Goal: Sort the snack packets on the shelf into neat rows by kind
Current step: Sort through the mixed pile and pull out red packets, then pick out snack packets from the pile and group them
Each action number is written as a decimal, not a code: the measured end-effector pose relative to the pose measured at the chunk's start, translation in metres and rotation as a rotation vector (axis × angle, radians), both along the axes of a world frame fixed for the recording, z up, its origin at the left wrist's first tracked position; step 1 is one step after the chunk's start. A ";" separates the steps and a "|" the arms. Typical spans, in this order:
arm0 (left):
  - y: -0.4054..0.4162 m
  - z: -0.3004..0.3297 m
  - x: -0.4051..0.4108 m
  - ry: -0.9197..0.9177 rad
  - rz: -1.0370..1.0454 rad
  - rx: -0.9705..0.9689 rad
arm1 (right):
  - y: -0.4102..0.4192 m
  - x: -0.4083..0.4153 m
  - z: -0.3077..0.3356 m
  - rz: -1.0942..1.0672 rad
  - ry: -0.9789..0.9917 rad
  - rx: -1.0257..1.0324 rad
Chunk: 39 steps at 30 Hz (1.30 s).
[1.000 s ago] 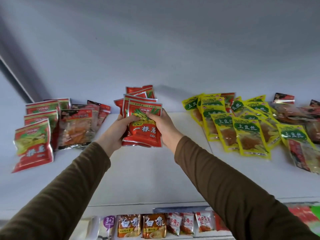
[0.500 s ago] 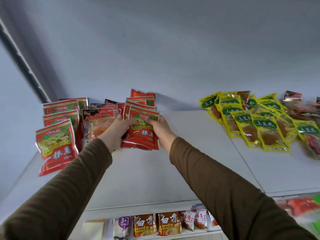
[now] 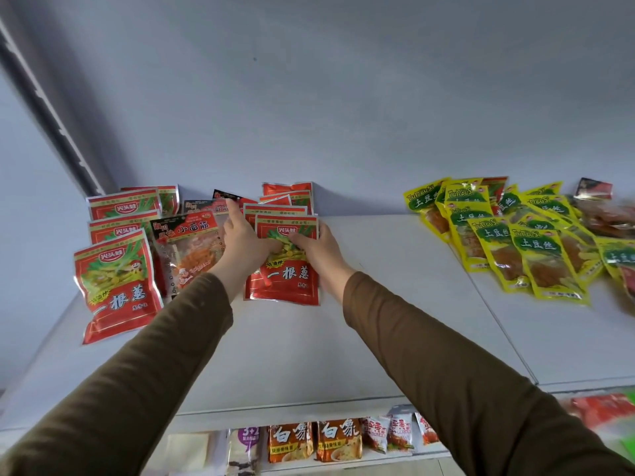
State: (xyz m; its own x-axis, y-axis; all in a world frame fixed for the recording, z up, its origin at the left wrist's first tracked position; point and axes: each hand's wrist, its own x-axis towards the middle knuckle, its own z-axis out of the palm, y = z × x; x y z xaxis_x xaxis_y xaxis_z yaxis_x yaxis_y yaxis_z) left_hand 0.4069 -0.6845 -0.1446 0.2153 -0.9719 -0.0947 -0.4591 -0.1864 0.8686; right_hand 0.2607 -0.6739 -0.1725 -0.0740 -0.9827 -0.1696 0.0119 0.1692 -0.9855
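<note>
Head view: the red packet stack (image 3: 282, 266) now lies on the shelf (image 3: 378, 304), both hands (image 3: 311, 250) pressing it, fingers spread flat

Both arms wear long, plain olive-brown sleeves (image 3: 446, 355) ending at the wrists, hands bare.

4 red packets (image 3: 118, 283) left, 2 hands (image 3: 245, 242).

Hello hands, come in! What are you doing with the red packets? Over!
Both hands, left and right, on the red stack, flat on the shelf. Left fingers straight; right grip unclear. Clear packets close beside the left hand.
</note>
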 end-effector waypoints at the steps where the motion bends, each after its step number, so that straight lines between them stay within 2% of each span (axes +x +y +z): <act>1: -0.001 -0.001 0.001 -0.052 -0.009 -0.027 | 0.001 0.001 0.000 0.003 0.001 -0.002; 5: -0.005 -0.002 0.005 -0.201 -0.056 -0.074 | 0.002 0.005 0.001 -0.001 0.044 -0.022; 13: -0.005 -0.007 0.020 -0.252 -0.138 -0.026 | 0.010 0.011 -0.006 0.039 0.124 -0.049; 19: 0.002 -0.004 0.020 -0.407 -0.169 -0.063 | 0.017 0.009 -0.001 0.043 0.131 -0.071; 25: 0.012 0.011 0.009 -0.562 -0.188 -0.239 | 0.025 -0.004 0.006 0.030 0.154 -0.073; 28: 0.014 0.021 -0.008 -0.610 -0.282 -0.318 | 0.032 -0.023 0.017 -0.021 0.358 -0.133; 34: 0.027 0.031 -0.074 -0.690 -0.572 -0.403 | 0.059 -0.104 0.046 -0.095 1.026 -0.288; 39: 0.046 0.033 -0.151 -0.710 -0.708 -0.416 | 0.098 -0.182 0.054 -0.135 1.282 -0.253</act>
State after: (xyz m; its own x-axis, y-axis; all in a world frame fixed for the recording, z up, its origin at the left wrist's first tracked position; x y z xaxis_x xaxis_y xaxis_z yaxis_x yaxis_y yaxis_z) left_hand 0.2563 -0.6382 -0.1120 -0.5311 -0.8243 0.1960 -0.7693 0.5661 0.2961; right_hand 0.0792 -0.5756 -0.1188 -0.1437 -0.9490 0.2806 -0.9481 0.0508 -0.3138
